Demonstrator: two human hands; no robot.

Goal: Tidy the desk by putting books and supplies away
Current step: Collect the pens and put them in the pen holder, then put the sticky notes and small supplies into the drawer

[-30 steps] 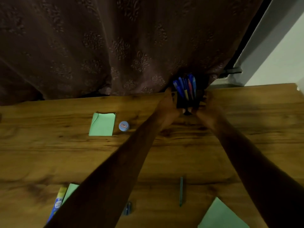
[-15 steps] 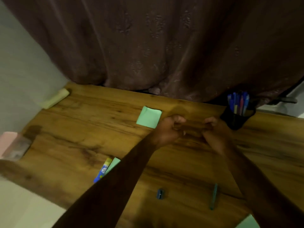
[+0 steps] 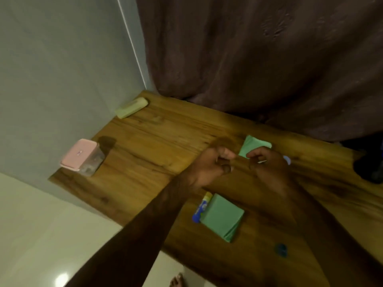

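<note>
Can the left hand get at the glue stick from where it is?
Probably yes. The glue stick lies uncovered on the desk just below the left hand, beside the green paper, with nothing between them.

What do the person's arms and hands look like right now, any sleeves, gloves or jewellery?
Both forearms are bare as far as the frame shows, with no sleeves visible. The left hand and right hand wear no gloves. No watch, ring or bracelet is visible, though motion blur and dim light limit detail.

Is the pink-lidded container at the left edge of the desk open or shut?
Shut. The pink lid sits flat over the clear container, covering its whole top. Whether it is latched cannot be told.
</note>
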